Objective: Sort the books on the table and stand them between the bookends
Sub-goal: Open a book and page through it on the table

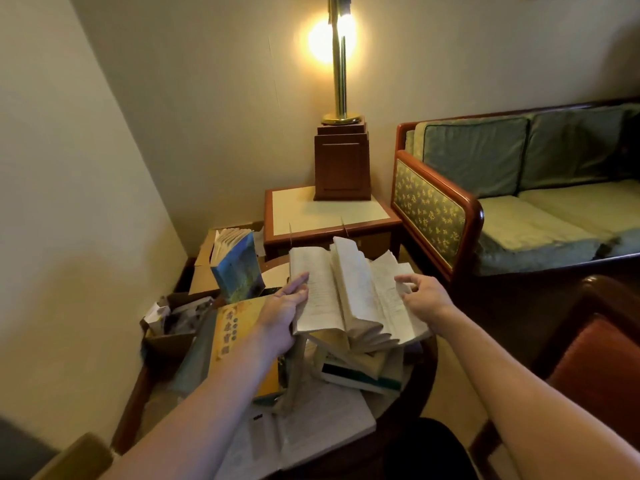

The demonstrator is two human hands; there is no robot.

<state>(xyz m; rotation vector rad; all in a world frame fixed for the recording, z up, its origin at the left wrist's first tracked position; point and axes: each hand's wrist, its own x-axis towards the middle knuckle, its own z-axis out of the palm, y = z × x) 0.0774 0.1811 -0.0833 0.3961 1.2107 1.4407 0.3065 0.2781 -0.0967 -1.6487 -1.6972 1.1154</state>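
So, step: you held the open book above the tabletop pile; sorting looked barely begun.
Hands: left hand & right hand each pinched one side.
Next: needed closing, then standing btw bookends.

A pale open book with fanned, printed pages sits raised above the pile in the middle, the left hand gripping its left edge and the right hand its right pages. Under it lies a stack of closed books. A yellow book lies flat at left. A blue book stands upright far left. A large open book lies flat nearest. Two thin bookends stand behind.
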